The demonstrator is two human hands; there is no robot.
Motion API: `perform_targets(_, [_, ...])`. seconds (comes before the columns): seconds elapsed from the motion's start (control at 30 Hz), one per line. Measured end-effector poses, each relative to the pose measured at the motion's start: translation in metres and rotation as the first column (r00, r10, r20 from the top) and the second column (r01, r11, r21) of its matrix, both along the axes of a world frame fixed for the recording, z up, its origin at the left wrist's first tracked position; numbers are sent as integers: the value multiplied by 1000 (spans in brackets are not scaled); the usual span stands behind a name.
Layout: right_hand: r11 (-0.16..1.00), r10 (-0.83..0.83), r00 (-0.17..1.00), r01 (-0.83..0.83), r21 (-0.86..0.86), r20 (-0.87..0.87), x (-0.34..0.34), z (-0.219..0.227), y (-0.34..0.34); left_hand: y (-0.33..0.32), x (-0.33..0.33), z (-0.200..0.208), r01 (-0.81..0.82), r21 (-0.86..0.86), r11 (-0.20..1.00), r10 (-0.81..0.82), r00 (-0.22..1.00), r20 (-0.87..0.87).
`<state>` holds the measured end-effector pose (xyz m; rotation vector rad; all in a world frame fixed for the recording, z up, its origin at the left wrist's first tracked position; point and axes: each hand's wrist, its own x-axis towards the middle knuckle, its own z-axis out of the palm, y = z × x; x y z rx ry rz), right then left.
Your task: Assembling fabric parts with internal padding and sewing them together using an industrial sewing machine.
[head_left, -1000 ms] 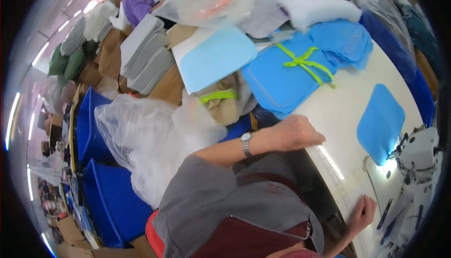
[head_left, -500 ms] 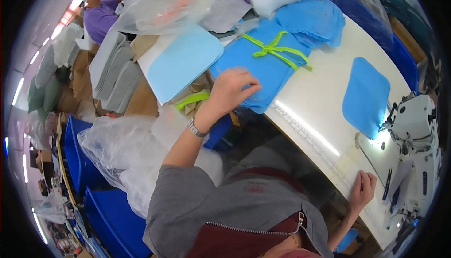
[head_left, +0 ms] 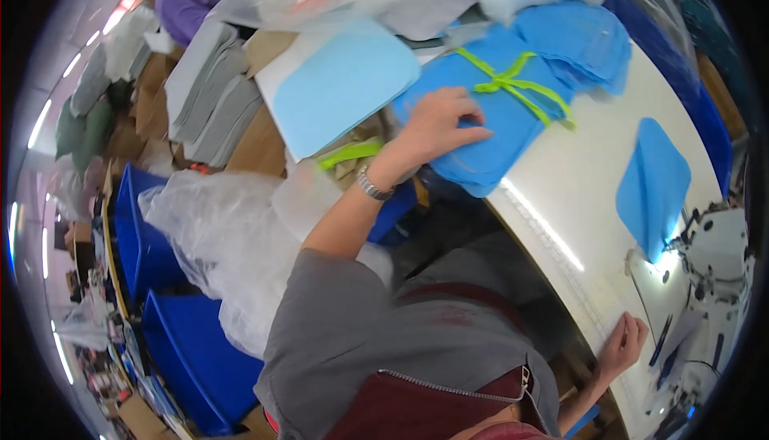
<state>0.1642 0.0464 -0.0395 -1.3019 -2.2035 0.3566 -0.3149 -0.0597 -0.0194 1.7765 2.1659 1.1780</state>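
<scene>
My left hand (head_left: 444, 125), with a metal-band watch at the wrist, is over the near side of a stack of blue fabric pieces (head_left: 513, 132). Its thumb stands apart from the bent fingers, and no lifted piece shows in it. A yellow-green strip (head_left: 509, 82) is tied in a bow around the stack. My right hand (head_left: 623, 344) rests at the table's near edge with its fingers curled; whatever is inside them, if anything, is hidden. Beyond it, a single blue piece (head_left: 653, 180) reaches to the lit needle area of a white sewing machine (head_left: 717, 240).
Light-blue sheets (head_left: 344, 80) and grey folded stacks (head_left: 212, 96) lie left of the bundle. More blue pieces (head_left: 577, 40) sit behind it. Clear plastic (head_left: 232, 240) and blue bins (head_left: 192, 360) fill the left side. A person in purple (head_left: 186, 8) is at the far left.
My left hand has moved from the stack's near left edge further onto the blue pieces. The whole view has shifted, with the table appearing further right. My right hand stays at the table edge.
</scene>
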Motion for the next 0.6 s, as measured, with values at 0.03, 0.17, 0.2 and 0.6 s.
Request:
perform_targets(0.03, [999,23,1000,-23,29,12,2,0,0,-5,3,5,0,5,1000,0,1000,22])
perform_targets(0.17, [1000,2,1000,-1,-13,19,-2,-2,1,-36,-7,8,-43,35,998,39,995,94])
perform_targets(0.2, [1000,-1,1000,2,-13,25,-2,-2,1,-45,-13,11,-144,18,989,143,990,8])
perform_targets(0.6, [1000,-24,999,24,13,34,-8,-1,0,-106,-56,15,-508,-100,855,454,829,-326])
